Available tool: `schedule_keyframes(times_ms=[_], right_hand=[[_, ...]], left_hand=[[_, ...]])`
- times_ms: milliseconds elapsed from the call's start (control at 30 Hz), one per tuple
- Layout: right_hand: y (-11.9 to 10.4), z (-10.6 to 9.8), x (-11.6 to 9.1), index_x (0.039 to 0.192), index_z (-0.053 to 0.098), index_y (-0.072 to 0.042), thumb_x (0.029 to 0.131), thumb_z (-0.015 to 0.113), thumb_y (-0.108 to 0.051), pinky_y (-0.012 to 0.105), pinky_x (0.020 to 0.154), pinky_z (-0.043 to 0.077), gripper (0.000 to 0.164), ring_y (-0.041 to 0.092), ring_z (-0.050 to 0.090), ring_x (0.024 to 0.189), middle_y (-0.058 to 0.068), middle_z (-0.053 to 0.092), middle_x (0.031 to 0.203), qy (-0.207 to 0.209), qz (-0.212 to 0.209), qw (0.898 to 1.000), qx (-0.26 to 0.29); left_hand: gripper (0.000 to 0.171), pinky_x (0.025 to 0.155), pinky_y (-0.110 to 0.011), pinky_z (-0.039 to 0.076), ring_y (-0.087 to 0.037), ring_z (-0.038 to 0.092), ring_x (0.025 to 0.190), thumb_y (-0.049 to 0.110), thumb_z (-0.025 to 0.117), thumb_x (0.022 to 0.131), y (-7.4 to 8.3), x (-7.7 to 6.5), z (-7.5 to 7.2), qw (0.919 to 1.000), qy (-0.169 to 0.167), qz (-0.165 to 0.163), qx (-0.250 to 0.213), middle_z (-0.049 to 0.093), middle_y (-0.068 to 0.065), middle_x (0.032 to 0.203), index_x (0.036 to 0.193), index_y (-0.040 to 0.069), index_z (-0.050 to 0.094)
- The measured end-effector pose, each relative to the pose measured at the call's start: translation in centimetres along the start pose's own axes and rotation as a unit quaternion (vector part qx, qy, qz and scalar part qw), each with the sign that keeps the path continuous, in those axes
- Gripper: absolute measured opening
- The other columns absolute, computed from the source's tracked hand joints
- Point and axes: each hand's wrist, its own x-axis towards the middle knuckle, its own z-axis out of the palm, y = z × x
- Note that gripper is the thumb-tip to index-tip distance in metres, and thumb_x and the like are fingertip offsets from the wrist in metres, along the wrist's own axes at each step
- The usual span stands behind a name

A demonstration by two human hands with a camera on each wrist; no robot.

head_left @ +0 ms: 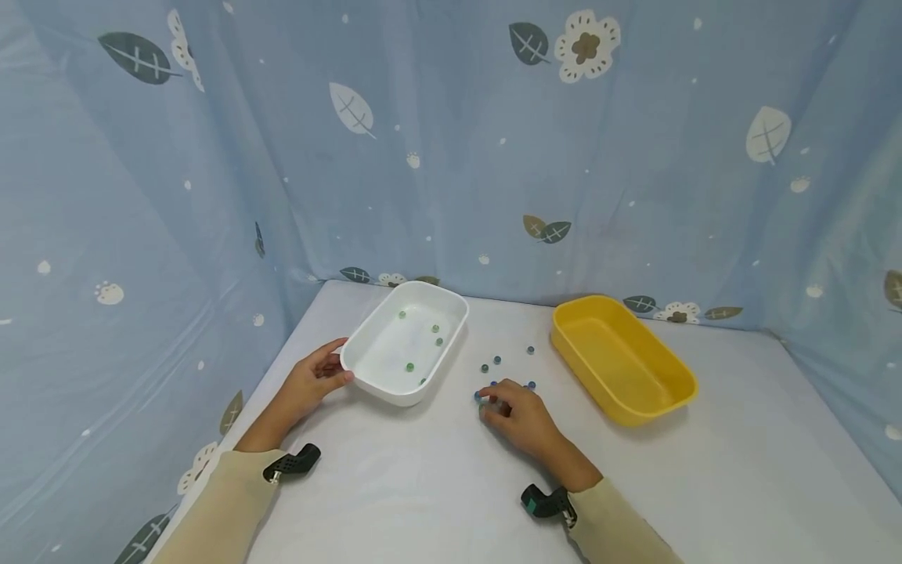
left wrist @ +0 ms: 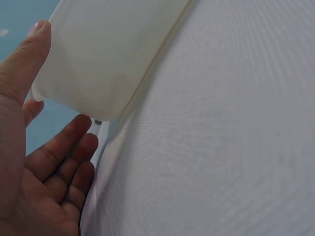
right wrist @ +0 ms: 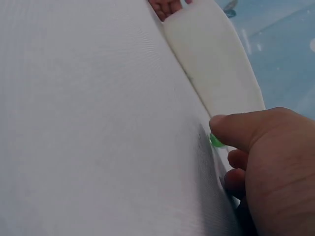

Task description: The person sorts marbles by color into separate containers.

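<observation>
Pinching white rectangular plastic tub (head_left: pixel 391 397) with left hand (head_left: pixel 307 383). Right of tub, curling right hand (head_left: pixel 523 418) at green glass marble (right wrist: pixel 215 141), clear only from right wrist; cannot tell if gripped.

— Is any readable text standing on the white container (head_left: pixel 384 345) or the yellow container (head_left: pixel 620 352)?
— No, neither one is showing a readable letter, number or brand.
— And is the blue curtain (head_left: pixel 451 172) carrying some sign?
— It is carrying printed leaves (head_left: pixel 528 43) and flowers (head_left: pixel 586 47), but these are forming no word. The black wrist devices (head_left: pixel 299 460) are also showing no readable label.
</observation>
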Motion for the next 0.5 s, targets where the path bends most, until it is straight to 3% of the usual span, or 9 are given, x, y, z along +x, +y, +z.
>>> schedule_keyframes(times_ms=[233,500], right_hand=[[0.04,-0.05,0.03,0.101,0.076,-0.023,0.083,0.079,-0.018,0.021,0.059,0.046,0.02,0.005,0.05,0.069,-0.016,0.054,0.085,-0.015,-0.004,1.0,-0.019],[-0.08,-0.05,0.05,0.099,0.076,-0.024,0.083,0.079,-0.017,0.021,0.06,0.046,0.018,0.004,0.05,0.069,-0.019,0.055,0.085,-0.015,0.001,1.0,-0.021]], left_hand=[[0.073,0.082,-0.021,0.048,-0.03,0.056,0.108,0.025,0.077,0.086,-0.05,0.02,0.02,1.0,0.004,-0.002,-0.002,0.062,-0.019,0.121,0.148,0.012,0.041],[0.073,0.082,-0.022,0.048,-0.03,0.057,0.107,0.025,0.077,0.085,0.02,-0.04,0.05,0.9999,0.005,0.007,-0.009,0.062,-0.019,0.118,0.148,0.012,0.042]])
